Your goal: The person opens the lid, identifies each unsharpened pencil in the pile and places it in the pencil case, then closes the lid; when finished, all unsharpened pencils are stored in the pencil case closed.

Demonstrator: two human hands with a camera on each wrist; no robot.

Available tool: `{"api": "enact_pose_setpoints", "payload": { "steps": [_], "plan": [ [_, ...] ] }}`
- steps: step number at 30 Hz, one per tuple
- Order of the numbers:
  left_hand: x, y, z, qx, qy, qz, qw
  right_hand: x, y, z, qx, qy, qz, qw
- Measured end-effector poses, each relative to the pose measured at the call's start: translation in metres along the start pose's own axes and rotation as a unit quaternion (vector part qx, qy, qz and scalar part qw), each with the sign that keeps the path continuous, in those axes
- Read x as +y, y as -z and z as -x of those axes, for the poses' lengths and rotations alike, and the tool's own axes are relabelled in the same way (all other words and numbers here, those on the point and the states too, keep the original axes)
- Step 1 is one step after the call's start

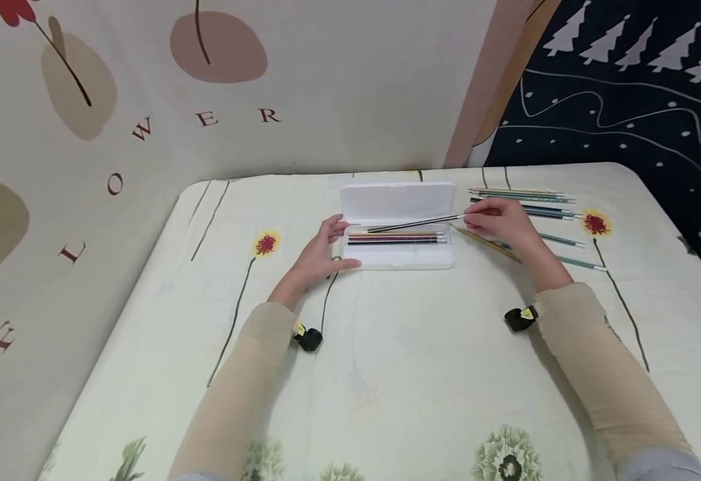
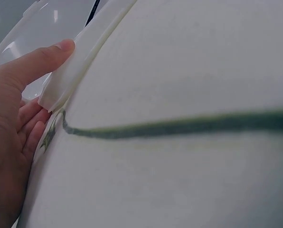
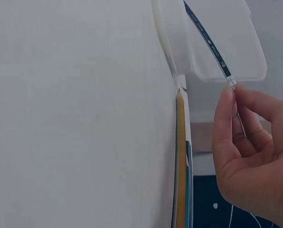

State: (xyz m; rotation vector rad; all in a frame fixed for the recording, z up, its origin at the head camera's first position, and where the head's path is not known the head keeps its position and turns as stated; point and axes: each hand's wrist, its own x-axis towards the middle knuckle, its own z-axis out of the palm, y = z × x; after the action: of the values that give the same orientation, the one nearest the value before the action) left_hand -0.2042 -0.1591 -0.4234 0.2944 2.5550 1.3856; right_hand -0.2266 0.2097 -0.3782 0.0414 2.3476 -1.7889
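A white plastic pencil case (image 1: 401, 260) lies with its lid (image 1: 397, 202) folded back behind it. Several pencils (image 1: 395, 242) rest side by side inside. My left hand (image 1: 319, 252) grips the case's left end; in the left wrist view its thumb (image 2: 56, 52) lies over the front wall and the other fingers are at the end. Between thumb and fingertips my right hand (image 1: 506, 224) pinches a dark pencil (image 1: 415, 222) by its metal-banded end. That pencil slants down to the left over the back of the case, and its lettering shows in the right wrist view.
Loose pencils lie right of the case: a yellow pencil (image 1: 485, 243) near its corner, several dark pencils (image 1: 548, 212) and green pencils (image 1: 581, 263) around and under the right hand. The flower-patterned cloth (image 1: 386, 347) covers the table, with a wall hanging (image 1: 338, 87) behind.
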Motion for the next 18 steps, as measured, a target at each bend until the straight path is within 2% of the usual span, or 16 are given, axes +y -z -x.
{"api": "enact_pose_setpoints", "payload": {
  "steps": [5, 10, 18],
  "plan": [
    [0.001, -0.001, 0.001, -0.002, 0.002, 0.003, 1.0000, -0.002, -0.012, -0.006, 0.006, -0.022, 0.041, 0.999],
    [0.001, -0.001, 0.000, -0.004, 0.002, 0.001, 1.0000, -0.004, -0.019, -0.009, 0.001, -0.026, 0.074, 0.997],
    [0.000, -0.001, 0.000, 0.000, 0.005, 0.000, 1.0000, -0.006, -0.022, -0.010, -0.011, -0.031, 0.086, 0.996]
  ]
}}
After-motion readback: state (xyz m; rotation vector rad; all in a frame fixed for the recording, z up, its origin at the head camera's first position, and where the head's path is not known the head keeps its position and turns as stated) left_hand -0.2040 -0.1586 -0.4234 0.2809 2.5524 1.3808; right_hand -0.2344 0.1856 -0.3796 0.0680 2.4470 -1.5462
